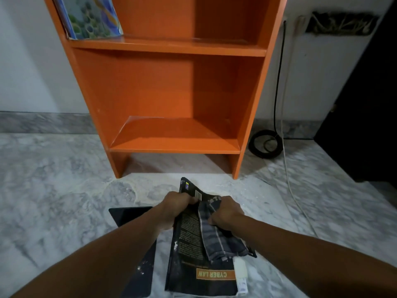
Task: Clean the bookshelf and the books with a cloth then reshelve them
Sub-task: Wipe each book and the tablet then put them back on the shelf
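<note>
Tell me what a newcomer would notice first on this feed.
The bright orange bookshelf fills the middle, with one colourful book leaning at its upper left. In front, low in view, the left hand grips a black book while the right hand holds a dark cloth against its cover.

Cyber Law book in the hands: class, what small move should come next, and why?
Probably sweep the striped cloth down the cover toward the title. The right hand grips it at the barcode end of the Cyber Law book, the left hand grips that end, and white specks show lower on the cover.
</note>
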`<state>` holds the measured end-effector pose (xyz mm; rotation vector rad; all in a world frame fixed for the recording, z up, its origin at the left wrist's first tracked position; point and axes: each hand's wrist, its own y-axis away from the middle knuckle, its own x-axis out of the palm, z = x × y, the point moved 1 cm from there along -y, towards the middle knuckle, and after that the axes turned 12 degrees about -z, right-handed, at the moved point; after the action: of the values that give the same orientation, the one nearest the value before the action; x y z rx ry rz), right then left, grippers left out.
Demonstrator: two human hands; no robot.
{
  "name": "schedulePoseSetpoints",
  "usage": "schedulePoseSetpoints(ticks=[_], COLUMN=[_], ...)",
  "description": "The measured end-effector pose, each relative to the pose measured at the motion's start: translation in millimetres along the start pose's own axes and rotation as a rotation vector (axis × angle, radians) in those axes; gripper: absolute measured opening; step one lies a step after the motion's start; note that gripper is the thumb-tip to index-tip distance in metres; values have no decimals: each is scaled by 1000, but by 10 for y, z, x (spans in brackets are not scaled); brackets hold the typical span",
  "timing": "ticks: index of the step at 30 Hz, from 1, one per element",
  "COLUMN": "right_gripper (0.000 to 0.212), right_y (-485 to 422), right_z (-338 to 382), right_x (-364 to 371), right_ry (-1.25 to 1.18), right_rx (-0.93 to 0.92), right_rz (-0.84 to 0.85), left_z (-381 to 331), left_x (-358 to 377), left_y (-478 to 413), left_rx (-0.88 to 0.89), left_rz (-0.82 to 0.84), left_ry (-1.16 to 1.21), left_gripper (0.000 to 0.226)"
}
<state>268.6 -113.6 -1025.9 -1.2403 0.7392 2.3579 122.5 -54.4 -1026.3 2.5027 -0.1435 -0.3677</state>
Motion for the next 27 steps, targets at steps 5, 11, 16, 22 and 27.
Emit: schedulePoseSetpoints(ticks=[5, 11, 16, 22, 27], right_gripper=[35, 40, 76, 72, 60], right_y=[-96, -180, 30, 291, 63], right_z=[39, 601, 870, 100, 776], right_x=[-156, -1095, -1035, -333, -1272], right_ry=[-107, -334, -95, 281, -252], right_rx=[-58, -411, -873, -1401, -930], right_rz=[-26, -646, -710, -367, -881], left_z=[-106, -638, -1093, -1328, -1243], left_x=[-67, -278, -324, -657, -839], left_y=[112, 127, 215, 267, 245], left_rx=[5, 245, 468, 521, 451], left_rz=[191, 241, 167, 41, 95], left_ry=[192, 312, 409, 576, 608], left_gripper=[24, 22, 25, 12, 35])
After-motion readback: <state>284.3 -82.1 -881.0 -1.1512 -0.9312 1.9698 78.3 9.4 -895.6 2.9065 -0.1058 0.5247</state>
